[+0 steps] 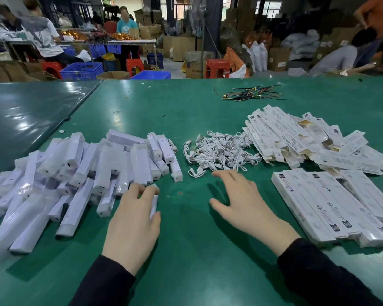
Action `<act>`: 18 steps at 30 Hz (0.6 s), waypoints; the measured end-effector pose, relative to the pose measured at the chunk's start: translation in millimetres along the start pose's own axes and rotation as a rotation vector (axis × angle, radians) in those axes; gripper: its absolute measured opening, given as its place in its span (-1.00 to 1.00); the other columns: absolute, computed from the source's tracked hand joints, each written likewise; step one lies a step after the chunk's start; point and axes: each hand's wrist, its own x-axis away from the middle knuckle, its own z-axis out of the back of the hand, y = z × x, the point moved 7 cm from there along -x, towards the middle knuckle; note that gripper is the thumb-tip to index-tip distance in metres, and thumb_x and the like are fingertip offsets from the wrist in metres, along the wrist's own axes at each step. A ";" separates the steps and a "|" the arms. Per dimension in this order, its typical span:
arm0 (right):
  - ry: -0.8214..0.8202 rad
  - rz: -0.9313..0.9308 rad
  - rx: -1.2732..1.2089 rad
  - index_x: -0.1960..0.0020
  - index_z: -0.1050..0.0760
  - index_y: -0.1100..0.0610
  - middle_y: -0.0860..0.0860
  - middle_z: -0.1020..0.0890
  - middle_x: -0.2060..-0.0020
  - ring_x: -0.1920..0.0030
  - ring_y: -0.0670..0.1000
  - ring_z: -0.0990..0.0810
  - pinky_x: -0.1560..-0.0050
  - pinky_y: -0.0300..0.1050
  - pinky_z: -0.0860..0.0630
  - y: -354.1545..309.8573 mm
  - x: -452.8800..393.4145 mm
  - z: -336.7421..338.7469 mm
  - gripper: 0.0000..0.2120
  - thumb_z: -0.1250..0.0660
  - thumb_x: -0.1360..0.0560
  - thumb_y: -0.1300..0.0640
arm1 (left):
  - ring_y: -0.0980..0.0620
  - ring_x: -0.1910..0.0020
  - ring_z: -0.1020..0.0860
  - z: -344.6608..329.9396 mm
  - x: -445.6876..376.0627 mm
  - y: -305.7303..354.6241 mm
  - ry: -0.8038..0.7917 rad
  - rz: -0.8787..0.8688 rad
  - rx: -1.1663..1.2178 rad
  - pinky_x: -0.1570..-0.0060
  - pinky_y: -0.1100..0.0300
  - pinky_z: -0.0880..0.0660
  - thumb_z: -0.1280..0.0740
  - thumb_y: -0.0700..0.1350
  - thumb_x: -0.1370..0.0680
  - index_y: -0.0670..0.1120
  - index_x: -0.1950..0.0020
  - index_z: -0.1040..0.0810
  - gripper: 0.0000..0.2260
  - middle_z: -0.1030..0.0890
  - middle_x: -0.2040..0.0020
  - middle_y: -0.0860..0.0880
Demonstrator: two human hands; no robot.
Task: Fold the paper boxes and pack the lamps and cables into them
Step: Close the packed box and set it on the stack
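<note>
Pinching one lamp (154, 205) in my left hand (133, 219) at the near edge of the lamp pile (75, 173), right hand (239, 204) spread near the cables (219, 151), I risk snagging several tangled cables together, with flat boxes (296, 138) far right.

One view only, worn on the head, wide-angle, looking forward and down across a green table (186, 250); nearest the lower edge, both sleeves and hands, the left hand (133, 219) and the right hand (245, 204), close under the lens; farther off, the far table edge and a blurred workshop floor along the top. Straight lines bowed toward the frame's sides; no second view to share with.
</note>
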 end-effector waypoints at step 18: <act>0.077 -0.039 0.190 0.08 -0.53 0.02 0.00 -0.41 -0.19 -0.30 0.10 -0.30 -0.33 0.14 -0.13 -40.0 -78.7 -42.7 -0.64 -0.28 -0.46 -0.27 | -0.17 0.04 -0.50 10.7 -6.4 -6.9 0.149 -0.004 -0.087 0.17 -0.11 -0.50 -0.43 -0.23 -0.43 -0.14 0.04 -0.60 -0.87 -0.55 0.08 -0.08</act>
